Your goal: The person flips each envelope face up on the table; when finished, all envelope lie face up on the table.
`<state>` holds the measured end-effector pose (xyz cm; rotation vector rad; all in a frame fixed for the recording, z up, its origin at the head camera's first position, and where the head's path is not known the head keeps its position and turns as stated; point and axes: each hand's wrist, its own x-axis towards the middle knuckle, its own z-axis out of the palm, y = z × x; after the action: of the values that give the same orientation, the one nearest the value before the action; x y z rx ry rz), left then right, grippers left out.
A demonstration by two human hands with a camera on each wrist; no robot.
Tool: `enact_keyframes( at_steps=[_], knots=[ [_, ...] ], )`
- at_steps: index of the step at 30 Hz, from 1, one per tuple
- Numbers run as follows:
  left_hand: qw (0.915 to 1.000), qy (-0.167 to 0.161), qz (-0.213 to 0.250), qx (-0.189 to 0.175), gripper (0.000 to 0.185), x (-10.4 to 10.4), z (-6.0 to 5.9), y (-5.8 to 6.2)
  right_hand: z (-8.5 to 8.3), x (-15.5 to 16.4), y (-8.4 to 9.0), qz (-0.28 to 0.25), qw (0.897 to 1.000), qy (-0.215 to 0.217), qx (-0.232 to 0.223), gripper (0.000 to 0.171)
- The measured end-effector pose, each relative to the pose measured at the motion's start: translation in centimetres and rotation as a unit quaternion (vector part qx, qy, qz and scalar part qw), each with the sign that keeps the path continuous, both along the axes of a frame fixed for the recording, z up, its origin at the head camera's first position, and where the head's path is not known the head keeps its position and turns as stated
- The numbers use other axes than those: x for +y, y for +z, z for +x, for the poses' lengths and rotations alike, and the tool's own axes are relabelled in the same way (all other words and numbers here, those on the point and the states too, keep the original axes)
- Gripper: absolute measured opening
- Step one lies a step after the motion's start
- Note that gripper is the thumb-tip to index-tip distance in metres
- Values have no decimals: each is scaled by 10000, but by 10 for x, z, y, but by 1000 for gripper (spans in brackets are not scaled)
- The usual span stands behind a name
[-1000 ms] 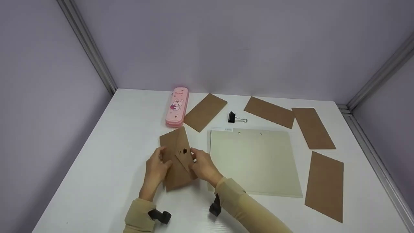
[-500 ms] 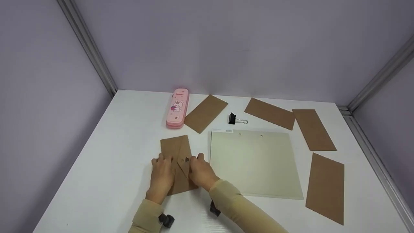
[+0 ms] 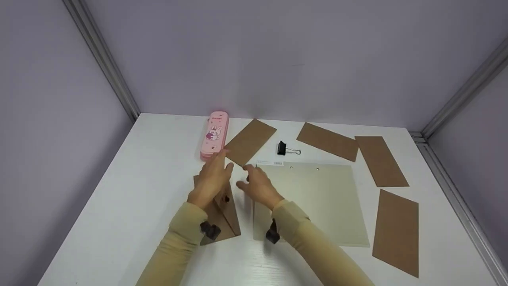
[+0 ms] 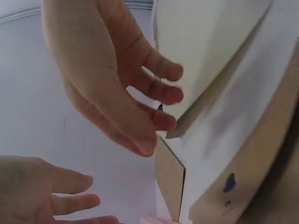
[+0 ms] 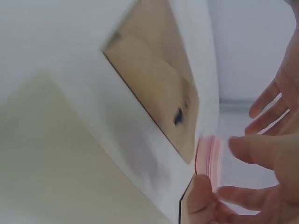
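Note:
My left hand (image 3: 223,162) hovers open with straight fingers, its tips near the corner of a brown envelope (image 3: 251,141) and the pink pencil case (image 3: 214,135). My right hand (image 3: 246,176) is open beside it, over the near left corner of the cream folder (image 3: 317,202). Neither hand holds anything. A brown envelope with a dark clasp (image 3: 224,216) lies flat on the table, partly under my left forearm. In the right wrist view this envelope (image 5: 159,93) lies flat beside the folder (image 5: 56,163).
A black binder clip (image 3: 285,148) lies behind the folder. Three more brown envelopes (image 3: 327,141) (image 3: 381,161) (image 3: 397,232) lie at the back and right of the white table (image 3: 151,159). Lilac walls close in the left, back and right.
Both hands let go of the clasped envelope, now lying flat, and moved forward and up toward the far envelope and pencil case.

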<state>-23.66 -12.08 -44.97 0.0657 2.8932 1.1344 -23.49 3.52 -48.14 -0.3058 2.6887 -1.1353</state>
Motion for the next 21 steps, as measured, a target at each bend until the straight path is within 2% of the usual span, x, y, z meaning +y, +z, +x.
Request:
enact_keyframes(
  at_steps=[2, 5, 8, 11, 14, 18, 19, 21],
  knots=[
    [9995, -130, 256, 126, 47, 11, -20, 2, -18, 5, -1, -506, 9981, -255, 252, 53],
    [9988, -253, 321, 257, 47, 28, -49, -4, -41, 9, -4, -1235, 9887, -846, 114, 53],
    [9995, -279, 124, 124, 48, 40, -75, -10, -57, 11, -9, -1793, 9735, -1409, -191, 58],
    [9995, -229, 75, -186, 51, 45, -93, -15, -67, 11, -13, -2012, 9655, -1640, -201, 64],
    [9981, -171, 91, -582, 53, 44, -104, -21, -72, 10, -20, -1637, 9759, -1441, 112, 66],
    [9961, -61, 40, -874, 55, 40, -109, -35, -70, 7, -33, -297, 9932, -1012, 490, 64],
    [9962, 15, 39, -875, 55, 40, -110, -39, -69, 6, -36, 75, 9944, -918, 525, 62],
    [9965, 180, -26, -819, 55, 38, -119, -54, -67, 4, -40, 655, 9933, -789, 524, 62]
  ],
)
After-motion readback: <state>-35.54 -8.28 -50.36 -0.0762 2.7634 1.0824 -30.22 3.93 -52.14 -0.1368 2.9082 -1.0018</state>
